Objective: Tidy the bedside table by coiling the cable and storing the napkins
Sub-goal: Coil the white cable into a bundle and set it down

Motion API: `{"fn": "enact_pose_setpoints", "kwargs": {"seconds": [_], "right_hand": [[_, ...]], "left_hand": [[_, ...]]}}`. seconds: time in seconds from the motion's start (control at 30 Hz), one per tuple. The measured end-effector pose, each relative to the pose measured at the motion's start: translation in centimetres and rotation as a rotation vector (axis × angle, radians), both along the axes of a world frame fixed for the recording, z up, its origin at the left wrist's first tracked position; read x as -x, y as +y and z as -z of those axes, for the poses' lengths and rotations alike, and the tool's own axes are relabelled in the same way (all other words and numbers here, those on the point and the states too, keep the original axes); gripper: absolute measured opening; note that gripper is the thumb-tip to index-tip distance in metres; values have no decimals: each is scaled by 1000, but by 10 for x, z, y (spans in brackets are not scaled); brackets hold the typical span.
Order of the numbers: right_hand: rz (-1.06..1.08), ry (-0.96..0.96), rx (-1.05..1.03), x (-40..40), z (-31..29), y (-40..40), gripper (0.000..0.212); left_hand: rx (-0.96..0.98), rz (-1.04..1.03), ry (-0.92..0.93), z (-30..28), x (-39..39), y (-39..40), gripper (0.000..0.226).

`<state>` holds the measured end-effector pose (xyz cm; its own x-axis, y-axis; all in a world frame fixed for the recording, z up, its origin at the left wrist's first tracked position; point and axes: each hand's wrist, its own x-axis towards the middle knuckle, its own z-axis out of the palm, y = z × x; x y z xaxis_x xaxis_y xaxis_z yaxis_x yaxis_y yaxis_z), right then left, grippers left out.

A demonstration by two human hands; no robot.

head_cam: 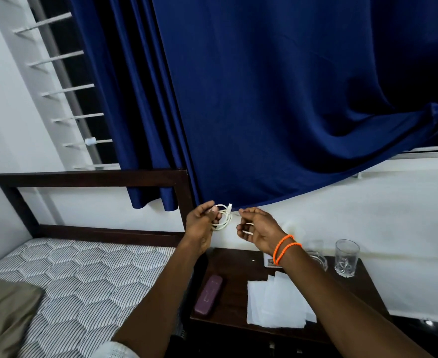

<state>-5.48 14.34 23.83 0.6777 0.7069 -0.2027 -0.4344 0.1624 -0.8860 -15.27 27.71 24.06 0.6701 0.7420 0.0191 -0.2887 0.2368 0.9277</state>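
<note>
While left hand (201,223) grips coiled cable (223,218) above back edge of bedside table (228,306), I see loose plug end pointing right toward right hand (258,229); its fingers curl, seem to pinch thin tail. Napkins (274,303) lie near front edge.

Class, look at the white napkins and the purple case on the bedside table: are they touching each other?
Apart. The head view shows dark bare bedside table wood between the purple case and the nearest edge of the napkins.
</note>
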Motion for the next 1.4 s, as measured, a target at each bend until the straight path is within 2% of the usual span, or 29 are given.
{"fn": "enact_pose_setpoints", "kwargs": {"seconds": [0.03, 0.2, 0.33, 0.43, 0.53, 0.63, 0.77, 0.9, 0.97, 1.07, 1.13, 1.17, 1.3, 1.4], "right_hand": [[-40, -8, 27, 3, 2, 0, 2], [-185, -184, 122, 12, 6, 0, 15], [-187, -289, 186, 16, 2, 3, 11], [-141, -167, 97, 17, -3, 6, 21], [-140, -51, 37, 18, -7, 6, 18], [-134, -4, 21, 18, -8, 6, 16], [-165, -21, -32, 17, -12, 8, 31], [-168, -77, -39, 18, -16, 9, 42], [-166, -91, -28, 18, -17, 9, 33], [-113, -60, -19, 18, -16, 9, 16], [-82, -19, -25, 15, -14, 8, 13], [-75, 0, -28, 13, -13, 8, 14], [-75, 14, -29, 8, -10, 7, 20], [-116, 3, -74, 4, -9, 7, 21]], "left_hand": [[-7, -35, -9, 2, -2, -1, 27], [-28, -187, -37, 10, -11, -8, 28], [-59, -224, -21, 14, -14, -12, 28], [-222, -260, 68, 19, -14, -16, 28], [-420, -346, 129, 18, -11, -21, 27], [-615, -413, 178, 14, -8, -23, 30], [-842, -494, 216, 14, -9, -29, 28], [-804, -482, 210, 13, -10, -27, 29], [-721, -411, 179, 13, -10, -25, 30], [-464, -294, 107, 9, -12, -25, 28], [-223, -144, 33, 6, -12, -23, 25], [-166, -61, 20, 5, -11, -21, 26], [-291, 156, 89, 4, 1, -12, 22], [-437, 142, 164, 5, 4, -9, 20]]}}
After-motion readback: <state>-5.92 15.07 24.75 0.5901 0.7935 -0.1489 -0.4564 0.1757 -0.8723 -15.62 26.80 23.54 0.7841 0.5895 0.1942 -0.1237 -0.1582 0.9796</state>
